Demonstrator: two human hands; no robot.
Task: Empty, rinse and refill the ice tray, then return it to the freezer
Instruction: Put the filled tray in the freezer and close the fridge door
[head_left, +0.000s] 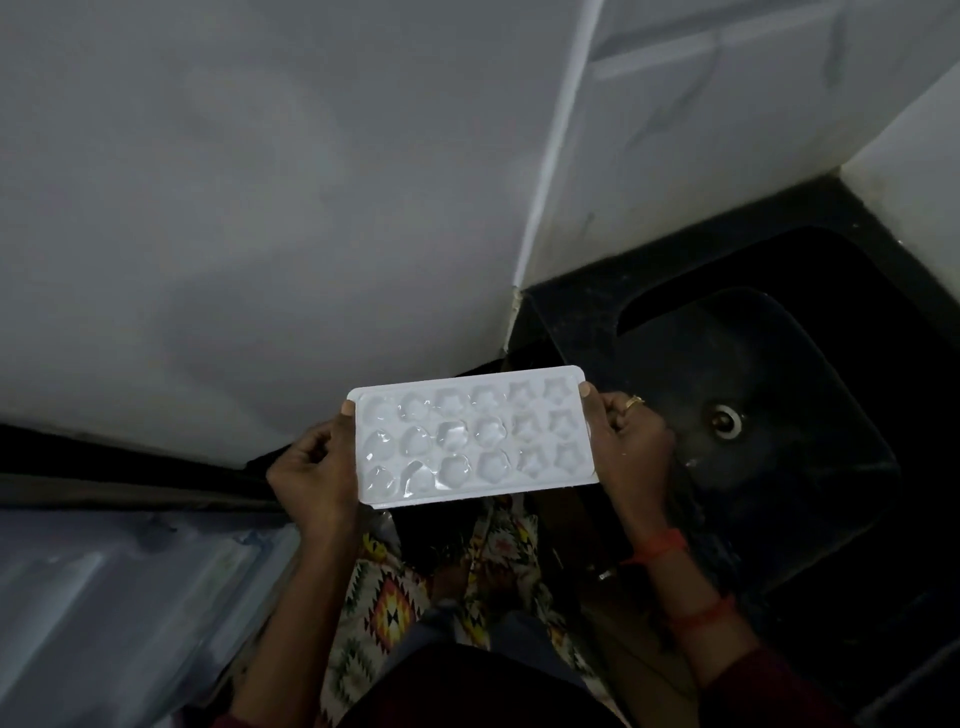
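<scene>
A white plastic ice tray (471, 435) with several shaped cells is held level in front of my body, open side up. The cells on its left half glisten as if they hold ice or water; those on the right look duller. My left hand (317, 470) grips the tray's left short end, thumb on the rim. My right hand (626, 441), with a ring on one finger, grips the right short end. The tray hangs just left of a black sink (769, 395).
The black sink has a metal drain (725, 420) and is set in a dark counter (566, 312) against white walls. A large white surface (234, 208) fills the upper left. A pale blue ridged surface (119, 608) lies at the lower left.
</scene>
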